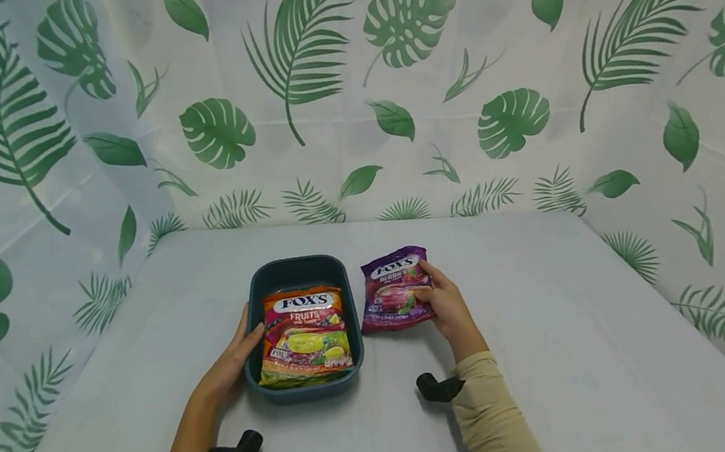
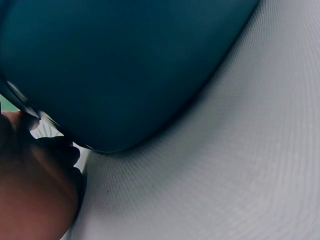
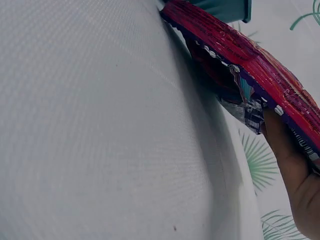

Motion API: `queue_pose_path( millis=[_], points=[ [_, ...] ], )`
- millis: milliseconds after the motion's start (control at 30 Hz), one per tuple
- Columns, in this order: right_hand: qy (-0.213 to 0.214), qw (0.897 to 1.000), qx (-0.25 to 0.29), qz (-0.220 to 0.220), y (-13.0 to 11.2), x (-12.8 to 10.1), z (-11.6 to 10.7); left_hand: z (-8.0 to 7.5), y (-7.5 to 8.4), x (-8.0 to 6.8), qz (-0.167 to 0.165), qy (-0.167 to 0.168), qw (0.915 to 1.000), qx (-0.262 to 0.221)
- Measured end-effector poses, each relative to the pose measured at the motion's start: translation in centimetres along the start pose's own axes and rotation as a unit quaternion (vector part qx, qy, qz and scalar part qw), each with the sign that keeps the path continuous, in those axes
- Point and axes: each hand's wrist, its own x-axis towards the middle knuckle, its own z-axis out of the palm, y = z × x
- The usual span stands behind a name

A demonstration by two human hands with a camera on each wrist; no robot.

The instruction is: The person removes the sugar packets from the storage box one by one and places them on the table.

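Observation:
A dark teal plastic bin (image 1: 250, 283) with rounded corners sits on the table, and a Fox's Fruits candy bag (image 1: 306, 337) lies in it, face up. My left hand (image 1: 233, 356) holds the bin at its left side, thumb at the rim and the other fingers along the outer wall. In the left wrist view the bin's wall (image 2: 115, 75) fills the upper part. To the right of the bin, my right hand (image 1: 448, 306) grips a purple Fox's Berries candy bag (image 1: 391, 301) by its right edge. That bag (image 3: 255, 60) is tilted in the right wrist view, close over the table.
A white cloth covers the table (image 1: 585, 350). Leaf-printed white curtain (image 1: 330, 58) stands behind and along both sides. Each wrist wears a black camera mount, such as the left one (image 1: 237, 451).

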Motion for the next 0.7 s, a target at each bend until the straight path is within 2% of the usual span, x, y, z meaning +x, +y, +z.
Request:
queue_pose_path(
  millis=[333,700],
  points=[
    [0.015,0.996,-0.091,-0.023,-0.20,-0.09,0.18,0.01,0.17,0.11,-0.005,0.001,1.0000,0.001],
    [0.021,0.979,-0.202,-0.031,0.10,-0.12,-0.01,0.07,0.22,-0.03,-0.007,0.001,1.0000,-0.002]
  ],
)
